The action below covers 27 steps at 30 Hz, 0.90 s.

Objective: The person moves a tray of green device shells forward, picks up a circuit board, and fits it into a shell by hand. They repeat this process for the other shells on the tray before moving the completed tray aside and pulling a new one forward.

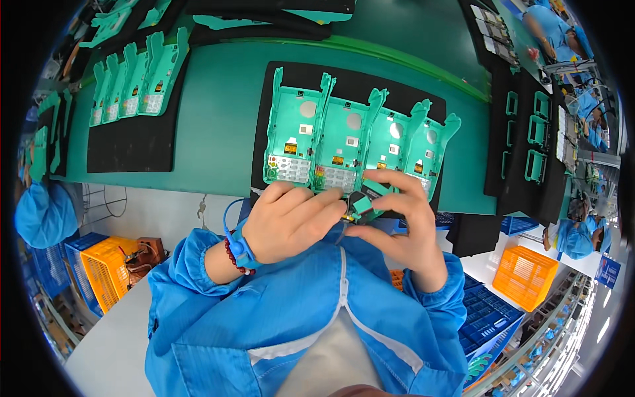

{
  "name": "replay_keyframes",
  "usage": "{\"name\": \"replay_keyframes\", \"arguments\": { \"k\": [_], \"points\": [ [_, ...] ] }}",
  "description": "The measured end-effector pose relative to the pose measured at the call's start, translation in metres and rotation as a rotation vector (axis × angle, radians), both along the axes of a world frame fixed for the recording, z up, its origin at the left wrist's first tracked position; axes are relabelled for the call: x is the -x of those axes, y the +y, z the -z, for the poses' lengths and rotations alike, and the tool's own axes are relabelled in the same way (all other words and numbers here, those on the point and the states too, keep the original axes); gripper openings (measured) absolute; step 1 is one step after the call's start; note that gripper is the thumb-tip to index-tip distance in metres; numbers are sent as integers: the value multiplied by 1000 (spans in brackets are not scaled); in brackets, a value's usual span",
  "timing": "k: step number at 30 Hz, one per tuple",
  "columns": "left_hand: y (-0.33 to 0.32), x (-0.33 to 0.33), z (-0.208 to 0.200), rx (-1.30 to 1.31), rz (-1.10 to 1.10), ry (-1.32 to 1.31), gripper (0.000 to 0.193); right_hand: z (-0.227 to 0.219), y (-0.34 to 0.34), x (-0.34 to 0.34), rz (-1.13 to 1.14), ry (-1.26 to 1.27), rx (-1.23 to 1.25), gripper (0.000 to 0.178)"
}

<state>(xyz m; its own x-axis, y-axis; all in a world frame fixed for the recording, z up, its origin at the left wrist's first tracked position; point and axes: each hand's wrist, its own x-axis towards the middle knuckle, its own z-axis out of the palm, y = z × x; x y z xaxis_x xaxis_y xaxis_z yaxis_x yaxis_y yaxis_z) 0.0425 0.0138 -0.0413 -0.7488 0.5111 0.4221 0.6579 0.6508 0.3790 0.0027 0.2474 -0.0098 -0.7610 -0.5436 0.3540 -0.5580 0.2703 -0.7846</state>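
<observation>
Close to my chest, at the near edge of the bench, both hands meet around a small black-and-green part (365,200). My right hand (409,228) grips it between thumb and fingers. My left hand (288,221) is closed, its fingertips pressed to the part's left side; the fingers hide what they pinch. A bit of yellow shows beside those fingertips. Just beyond my hands, several green plastic housings (344,132) with keypads lie side by side on a black mat (261,159). A blue band (239,246) with a cord and a beaded bracelet circle my left wrist.
More green housings (135,83) lie on another black mat (132,145) at the left. Green frames (537,135) rest on dark mats at the right. A green strip (397,58) crosses the bench. Orange (524,278) and blue crates (486,308) stand below; other people work at both sides.
</observation>
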Motion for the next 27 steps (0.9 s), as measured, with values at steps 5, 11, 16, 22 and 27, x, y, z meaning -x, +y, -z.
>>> {"name": "replay_keyframes", "arguments": {
  "k": [5,11,16,22,27],
  "points": [
    [-3,-6,11,-22,-38,251,44,13,-5,-5,-23,100,48,56],
    [-4,-6,-5,-587,-3,-434,67,-12,-8,-2,-36,-109,-19,72],
    [-11,-8,2,-1154,413,-1157,66,-32,-7,12,-239,116,-147,65],
    [-43,-8,21,-55,-331,-32,33,-52,-20,41,282,-106,106,62],
    [-48,-20,41,-128,-267,75,37,-53,-59,81,248,245,-175,43]
  ]
}}
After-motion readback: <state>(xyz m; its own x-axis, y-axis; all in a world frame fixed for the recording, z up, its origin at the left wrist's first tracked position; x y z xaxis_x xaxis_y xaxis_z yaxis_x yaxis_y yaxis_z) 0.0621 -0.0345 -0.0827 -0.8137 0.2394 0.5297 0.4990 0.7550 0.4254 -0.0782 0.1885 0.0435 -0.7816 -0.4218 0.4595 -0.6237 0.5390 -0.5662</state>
